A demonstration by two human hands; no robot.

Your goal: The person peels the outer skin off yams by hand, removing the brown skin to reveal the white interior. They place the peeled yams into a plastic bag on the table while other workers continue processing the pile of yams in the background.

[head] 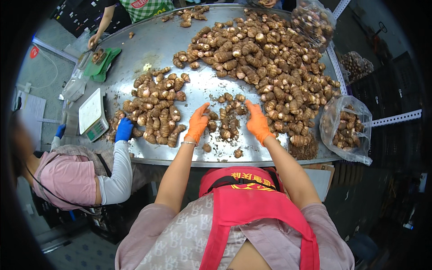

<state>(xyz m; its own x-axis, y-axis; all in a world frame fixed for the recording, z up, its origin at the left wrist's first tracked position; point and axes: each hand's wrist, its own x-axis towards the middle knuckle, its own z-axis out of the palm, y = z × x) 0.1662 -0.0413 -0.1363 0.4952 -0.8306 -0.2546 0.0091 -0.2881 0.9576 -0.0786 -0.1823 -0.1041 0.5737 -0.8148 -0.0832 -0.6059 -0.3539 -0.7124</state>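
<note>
A small cluster of brown, ringed taro corms (pixel 229 123) lies on the metal tabletop (pixel 199 84) in front of me. My left hand (pixel 197 122), in an orange glove, is at the cluster's left side, its fingertips close to a few corms. On the other side is my right hand (pixel 258 123), gloved alike, between the cluster and a large taro heap (pixel 249 50). Both hands appear to grip nothing, with index fingers pointing forward. Two single corms (pixel 238 153) lie nearer the table's front edge.
Left of me is a second taro pile (pixel 157 108), touched by a co-worker's blue-gloved hand (pixel 124 130). Beyond are a digital scale (pixel 93 114) and green bags (pixel 100 65). Clear plastic bags of taro (pixel 346 130) sit at the right edge. Another person's arm (pixel 104 25) reaches in at the far left.
</note>
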